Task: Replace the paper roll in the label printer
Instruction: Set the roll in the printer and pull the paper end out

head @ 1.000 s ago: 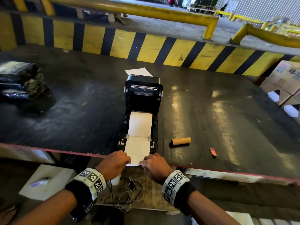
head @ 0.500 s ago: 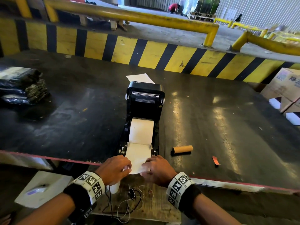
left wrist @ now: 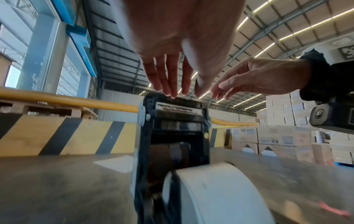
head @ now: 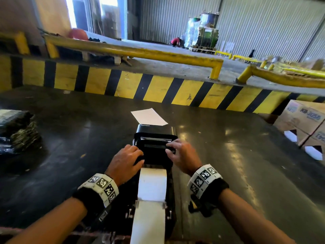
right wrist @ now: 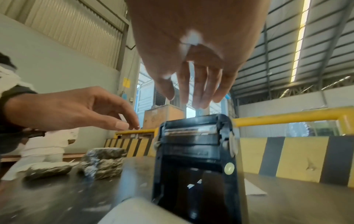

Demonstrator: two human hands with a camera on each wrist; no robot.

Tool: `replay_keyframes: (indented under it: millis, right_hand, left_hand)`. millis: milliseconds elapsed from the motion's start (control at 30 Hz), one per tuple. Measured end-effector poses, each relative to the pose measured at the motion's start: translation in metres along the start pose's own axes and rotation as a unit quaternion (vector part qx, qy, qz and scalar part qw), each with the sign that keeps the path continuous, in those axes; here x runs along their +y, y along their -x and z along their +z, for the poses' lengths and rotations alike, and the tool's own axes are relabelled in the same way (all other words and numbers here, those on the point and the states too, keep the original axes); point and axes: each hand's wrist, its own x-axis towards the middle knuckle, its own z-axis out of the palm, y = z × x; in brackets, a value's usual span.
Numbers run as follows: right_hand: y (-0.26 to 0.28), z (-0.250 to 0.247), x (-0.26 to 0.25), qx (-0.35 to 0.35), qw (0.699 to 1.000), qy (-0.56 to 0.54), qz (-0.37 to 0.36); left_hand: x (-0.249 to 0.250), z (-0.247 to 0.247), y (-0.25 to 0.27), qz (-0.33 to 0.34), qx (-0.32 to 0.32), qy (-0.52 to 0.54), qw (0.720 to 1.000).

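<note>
The black label printer [head: 154,150] stands on the dark table with its lid raised upright. A white paper roll [head: 152,184] sits in the open bay, and its paper strip [head: 149,224] runs forward over the front guides. My left hand [head: 136,154] lies against the lid's left side; in the left wrist view its straight fingers [left wrist: 168,84] touch the lid's top edge [left wrist: 180,100]. My right hand [head: 173,148] is at the lid's right side, fingers [right wrist: 193,94] loosely extended just over the lid [right wrist: 195,121]. Neither hand holds anything.
A loose white sheet [head: 149,117] lies behind the printer. Dark wrapped bundles [head: 17,132] sit at the table's left. Cardboard boxes [head: 306,118] stand at the right. A yellow-and-black striped kerb [head: 158,85] bounds the table's far side.
Both hands let go of the paper's front end near the table edge and moved forward and up to the raised lid. The head view has tilted up and come closer.
</note>
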Motion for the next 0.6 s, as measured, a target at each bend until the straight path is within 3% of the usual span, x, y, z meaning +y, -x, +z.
replay_keyframes:
  millis: [133,433,500,600]
  right_hand:
    - [-0.045,-0.01,0.017,0.004,0.997,0.052,0.053]
    - [-0.076,0.013,0.034,-0.157,0.97,0.118,0.142]
    - [-0.074,0.022,0.037,-0.141,0.975,0.093,0.146]
    - [-0.069,0.027,0.044,-0.047,0.989,0.044,0.13]
  left_hand:
    - [-0.017,-0.011,-0.044,-0.023,0.03,-0.017,0.999]
    - [-0.051,0.005,-0.096,-0.074,-0.154,0.0,0.985]
    - [-0.054,0.006,-0.097,-0.086,-0.157,0.042,0.983]
    - [-0.057,0.004,-0.097,-0.08,-0.095,0.094,0.988]
